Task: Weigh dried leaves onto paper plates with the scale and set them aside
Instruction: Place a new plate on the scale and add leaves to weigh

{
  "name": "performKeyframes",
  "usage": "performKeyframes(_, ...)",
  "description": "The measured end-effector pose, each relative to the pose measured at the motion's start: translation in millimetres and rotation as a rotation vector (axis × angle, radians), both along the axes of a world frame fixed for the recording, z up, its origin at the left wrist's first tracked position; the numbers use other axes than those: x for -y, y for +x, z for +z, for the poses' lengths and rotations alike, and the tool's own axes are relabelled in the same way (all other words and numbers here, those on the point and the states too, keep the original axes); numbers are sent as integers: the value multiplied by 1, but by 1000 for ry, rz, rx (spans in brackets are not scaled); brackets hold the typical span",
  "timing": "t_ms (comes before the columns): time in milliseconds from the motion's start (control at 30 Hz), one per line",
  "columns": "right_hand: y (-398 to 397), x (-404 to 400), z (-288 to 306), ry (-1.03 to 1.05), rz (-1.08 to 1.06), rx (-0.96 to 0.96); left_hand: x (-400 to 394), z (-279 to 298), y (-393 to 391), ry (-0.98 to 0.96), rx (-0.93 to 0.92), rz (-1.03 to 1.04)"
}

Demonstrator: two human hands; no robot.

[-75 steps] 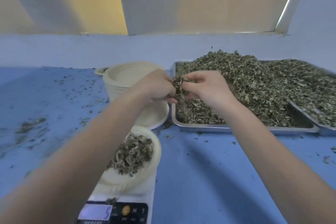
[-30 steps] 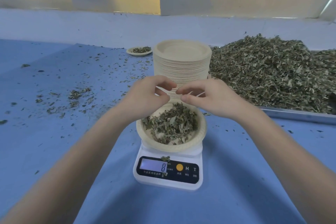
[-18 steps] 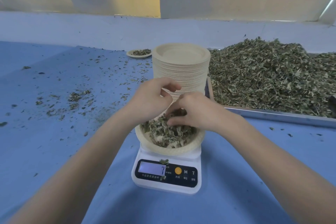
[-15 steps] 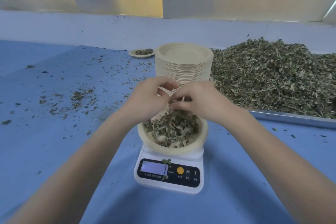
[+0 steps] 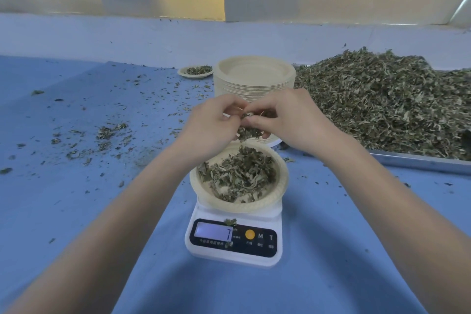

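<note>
**Pinching leaves over the plate on the scale**

Blue cloth covers my worktop [image 5: 76, 186], and a pale wall with a yellow panel runs across the top of the frame. Crumbs of leaf are strewn over the cloth at centre left.

From the head camera, both my forearms reach up from the bottom corners and meet just above centre. My left hand [image 5: 211, 126] and my right hand [image 5: 288, 120] have their fingers curled toward each other, and between them they pinch a small clump of dried leaves [image 5: 248, 132] that hangs down from the fingertips. Right beneath it, at centre, the paper plate [image 5: 280, 186] sits on the white scale [image 5: 234, 255], holding a loose heap of leaves. The scale's display [image 5: 213, 234] in the lower middle reads 7, and a bit of leaf lies at its upper edge.

Behind my hands stands a tall stack of empty plates [image 5: 254, 76], partly hidden by my fingers. Left of the stack, farther back, a filled plate [image 5: 195, 72] rests apart on the cloth. At the right of the frame a metal tray [image 5: 420, 162] carries a big mound of leaves [image 5: 382, 99].
</note>
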State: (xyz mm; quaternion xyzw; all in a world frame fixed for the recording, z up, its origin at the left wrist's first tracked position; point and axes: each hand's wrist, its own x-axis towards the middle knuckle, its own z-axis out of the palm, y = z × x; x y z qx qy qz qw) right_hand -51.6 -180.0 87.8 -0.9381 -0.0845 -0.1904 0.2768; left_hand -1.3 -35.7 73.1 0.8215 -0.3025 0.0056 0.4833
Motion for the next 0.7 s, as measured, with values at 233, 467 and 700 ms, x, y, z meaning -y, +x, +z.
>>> performKeyframes(233,-3,17,-29,-168,119,-264,-13,-19,7,347,142,31)
performKeyframes(467,-5,23,-42,-78,75,-179,-20,-36,7,208,80,102)
performKeyframes(700,-21,35,-51,-155,78,-457,-35,-53,7,318,143,258)
